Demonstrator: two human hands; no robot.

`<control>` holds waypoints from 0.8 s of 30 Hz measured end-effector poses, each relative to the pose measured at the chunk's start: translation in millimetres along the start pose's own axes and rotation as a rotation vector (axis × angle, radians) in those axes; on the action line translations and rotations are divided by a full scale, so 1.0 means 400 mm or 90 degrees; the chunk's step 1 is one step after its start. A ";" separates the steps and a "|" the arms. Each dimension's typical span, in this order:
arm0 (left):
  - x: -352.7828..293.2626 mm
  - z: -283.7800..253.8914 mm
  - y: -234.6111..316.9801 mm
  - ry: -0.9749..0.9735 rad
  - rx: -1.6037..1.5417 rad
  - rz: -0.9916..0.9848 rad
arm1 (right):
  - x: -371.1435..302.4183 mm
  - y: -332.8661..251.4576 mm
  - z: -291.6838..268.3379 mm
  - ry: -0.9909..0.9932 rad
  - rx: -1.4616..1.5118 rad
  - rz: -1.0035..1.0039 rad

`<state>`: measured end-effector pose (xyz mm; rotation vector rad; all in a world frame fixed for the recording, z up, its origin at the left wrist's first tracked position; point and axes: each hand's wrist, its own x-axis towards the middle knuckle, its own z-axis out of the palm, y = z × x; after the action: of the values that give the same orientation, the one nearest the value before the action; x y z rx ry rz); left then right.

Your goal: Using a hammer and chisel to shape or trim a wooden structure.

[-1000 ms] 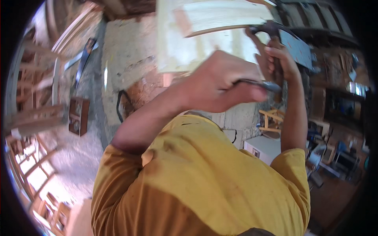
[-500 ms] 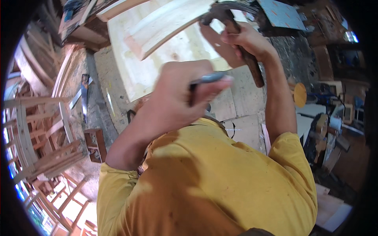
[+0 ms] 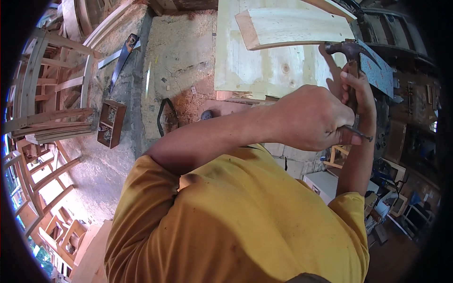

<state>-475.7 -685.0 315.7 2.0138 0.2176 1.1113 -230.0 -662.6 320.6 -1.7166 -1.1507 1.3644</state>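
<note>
Your left hand (image 3: 314,118) is curled into a tight fist around a dark metal rod (image 3: 360,134). The rod pokes out past your thumb and has a wide end, like a big nail. Your right hand (image 3: 359,92) is closed around the handle of a claw hammer (image 3: 350,49). The hammer's head sticks out past your hand, with the claw to the right. It shows over the right side of a pale plywood sheet (image 3: 264,70), but you can't tell if they touch. A long board (image 3: 297,28) lies on the sheet. Your left arm reaches across the front of your yellow shirt (image 3: 264,198). Off to the left, a hand saw (image 3: 123,63) lies on the floor, near a wooden box (image 3: 112,124) with two parts. Wooden frames (image 3: 56,85) stand farther left.
</note>
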 end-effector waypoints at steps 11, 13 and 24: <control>-0.065 -0.151 0.009 -0.045 -0.358 0.026 | -0.017 0.012 -0.004 0.035 -0.025 -0.005; -0.049 -0.163 0.004 -0.086 -0.287 -0.033 | -0.014 0.025 0.016 0.024 -0.054 -0.034; 0.111 -0.024 0.028 -0.204 -0.023 -0.182 | -0.006 0.024 0.042 0.079 -0.107 -0.065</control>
<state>-459.0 -665.0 354.4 2.0201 0.3052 0.6013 -244.3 -669.1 309.0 -1.8058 -1.2948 1.1106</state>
